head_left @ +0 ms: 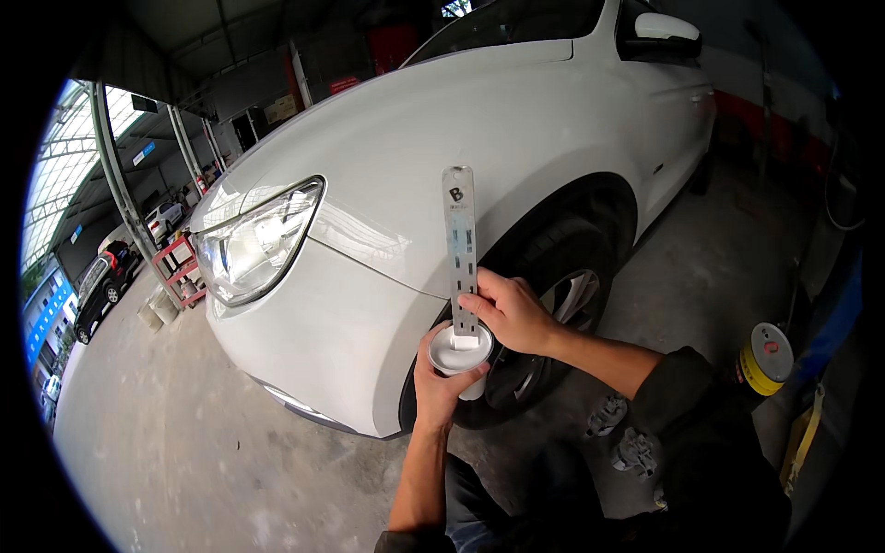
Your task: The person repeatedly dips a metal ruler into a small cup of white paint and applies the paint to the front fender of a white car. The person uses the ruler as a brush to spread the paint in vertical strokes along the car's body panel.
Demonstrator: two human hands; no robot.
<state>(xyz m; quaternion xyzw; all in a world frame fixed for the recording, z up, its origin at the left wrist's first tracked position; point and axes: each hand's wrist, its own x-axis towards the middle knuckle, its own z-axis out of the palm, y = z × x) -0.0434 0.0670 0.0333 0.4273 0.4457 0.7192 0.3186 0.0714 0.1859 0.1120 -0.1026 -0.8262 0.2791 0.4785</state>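
My left hand is wrapped around a small cup of white paint, held in front of the car's front wheel. In my right hand is a long flat mixing stick with slots along it, pinched between thumb and fingers. The stick stands nearly upright, and its lower end is at the white paint inside the cup; how deep it goes is hard to tell. Behind both hands is the white fender of a car.
The headlight and bumper lie to the left, the black tire just right of my hands. A can with a yellow band stands at the right. Farther left are a red rack, buckets and parked cars.
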